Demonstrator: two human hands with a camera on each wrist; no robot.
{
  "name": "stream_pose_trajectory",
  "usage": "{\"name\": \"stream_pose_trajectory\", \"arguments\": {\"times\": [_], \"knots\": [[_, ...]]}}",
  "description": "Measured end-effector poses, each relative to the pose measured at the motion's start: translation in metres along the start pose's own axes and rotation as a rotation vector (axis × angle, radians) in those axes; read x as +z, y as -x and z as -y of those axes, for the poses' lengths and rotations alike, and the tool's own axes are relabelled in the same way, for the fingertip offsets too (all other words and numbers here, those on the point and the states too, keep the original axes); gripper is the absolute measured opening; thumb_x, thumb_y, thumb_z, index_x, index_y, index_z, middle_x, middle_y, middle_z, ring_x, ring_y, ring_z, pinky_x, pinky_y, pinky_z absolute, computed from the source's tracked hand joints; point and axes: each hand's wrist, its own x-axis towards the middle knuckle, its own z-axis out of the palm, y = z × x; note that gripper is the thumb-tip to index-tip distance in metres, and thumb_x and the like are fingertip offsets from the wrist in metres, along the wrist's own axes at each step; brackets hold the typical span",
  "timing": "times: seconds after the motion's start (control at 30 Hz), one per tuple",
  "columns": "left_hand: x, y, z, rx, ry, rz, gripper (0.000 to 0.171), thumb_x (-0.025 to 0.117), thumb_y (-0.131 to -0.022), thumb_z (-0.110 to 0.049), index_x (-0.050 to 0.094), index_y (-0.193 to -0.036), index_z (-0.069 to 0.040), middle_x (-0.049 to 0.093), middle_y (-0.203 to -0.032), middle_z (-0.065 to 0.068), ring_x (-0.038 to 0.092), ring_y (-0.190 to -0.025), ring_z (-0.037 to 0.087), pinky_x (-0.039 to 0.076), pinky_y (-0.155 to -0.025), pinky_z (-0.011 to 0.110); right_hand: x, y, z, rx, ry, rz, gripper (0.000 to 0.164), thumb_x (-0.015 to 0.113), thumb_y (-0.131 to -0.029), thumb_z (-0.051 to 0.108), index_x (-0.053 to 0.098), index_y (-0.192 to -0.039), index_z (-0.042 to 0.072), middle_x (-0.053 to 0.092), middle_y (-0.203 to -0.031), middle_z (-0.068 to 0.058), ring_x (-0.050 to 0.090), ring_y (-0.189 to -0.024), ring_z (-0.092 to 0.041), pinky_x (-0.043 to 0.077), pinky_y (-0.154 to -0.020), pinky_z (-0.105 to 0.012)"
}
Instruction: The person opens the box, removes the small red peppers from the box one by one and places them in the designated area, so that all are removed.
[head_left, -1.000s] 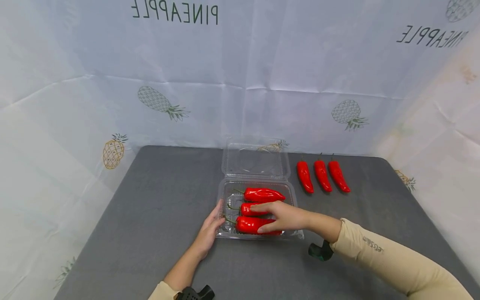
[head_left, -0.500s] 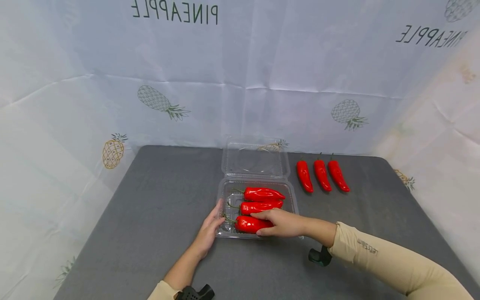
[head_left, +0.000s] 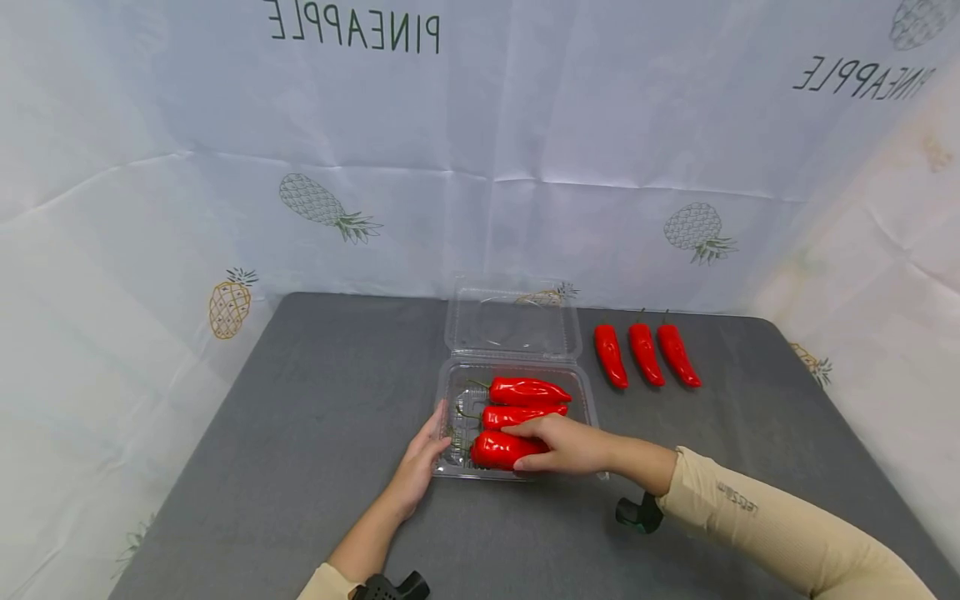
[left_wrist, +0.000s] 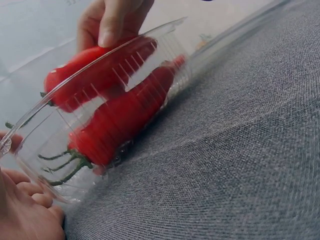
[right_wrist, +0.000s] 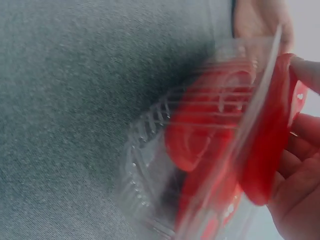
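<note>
My right hand (head_left: 566, 444) grips the nearest red chili pepper (head_left: 498, 451) by its body. In the left wrist view this held pepper (left_wrist: 75, 75) hangs at rim height, tilted, above another chili pepper (left_wrist: 120, 122) lying inside the clear plastic container. In the head view two more chili peppers show behind it in the container (head_left: 457, 375), one at the back (head_left: 528, 391) and one in the middle (head_left: 517, 416). My left hand (head_left: 412, 468) holds the container's left side, thumb at the rim. My right hand hides the held pepper's tip.
The container's open lid (head_left: 513, 317) lies back toward the curtain (head_left: 480, 225). Three more chili peppers lie in a row on the grey table (head_left: 337, 400), right of the lid: a left one (head_left: 611, 357), a middle one (head_left: 646, 355) and a right one (head_left: 678, 356).
My right hand has come a little toward me from over the middle and front peppers, and its grip is now on the front one. My left hand has stayed on the container.
</note>
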Motion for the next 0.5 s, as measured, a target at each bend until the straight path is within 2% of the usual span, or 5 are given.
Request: {"name": "stream_pose_trajectory", "arguments": {"times": [0.07, 0.27, 0.37, 0.5], "knots": [[0.0, 0.0, 0.0, -0.005, -0.01, 0.001, 0.059, 0.037, -0.095, -0.01, 0.014, -0.148, 0.001, 0.008, -0.156, 0.016, 0.003, -0.144, 0.03, 0.018, -0.099, 0.003, -0.002, 0.002, -0.001, 0.006, -0.026, -0.011, 0.054, 0.065, -0.085, 0.034, 0.054, -0.132, 0.009, 0.061, -0.124, -0.001, 0.052, -0.1, -0.011, 0.047, -0.075, -0.019], [0.0, 0.0, 0.001, 0.0, -0.021, 0.011, 0.06, 0.037, -0.095, -0.011, 0.013, -0.148, 0.002, 0.008, -0.156, 0.018, 0.003, -0.143, 0.033, 0.016, -0.11, 0.02, -0.008, 0.01, -0.008, -0.04, -0.106, -0.064, 0.053, 0.067, -0.084, 0.032, 0.056, -0.13, 0.009, 0.061, -0.125, -0.003, 0.054, -0.109, -0.017, 0.05, -0.082, -0.023], [0.0, 0.0, 0.001, -0.005, -0.013, 0.011, 0.06, 0.037, -0.094, -0.012, 0.013, -0.148, 0.002, 0.008, -0.156, 0.018, 0.003, -0.143, 0.032, 0.017, -0.107, 0.013, -0.011, 0.014, -0.013, -0.05, -0.148, -0.1, 0.053, 0.068, -0.082, 0.032, 0.057, -0.129, 0.01, 0.062, -0.123, -0.004, 0.054, -0.106, -0.017, 0.051, -0.082, -0.024], [0.0, -0.001, 0.001, -0.014, -0.002, 0.012, 0.061, 0.037, -0.094, -0.012, 0.012, -0.148, 0.0, 0.007, -0.157, 0.016, 0.003, -0.144, 0.03, 0.018, -0.098, 0.003, -0.015, 0.018, -0.02, -0.01, -0.241, -0.132, 0.054, 0.069, -0.082, 0.03, 0.056, -0.13, 0.011, 0.063, -0.116, -0.005, 0.053, -0.098, -0.018, 0.052, -0.072, -0.024]]}}
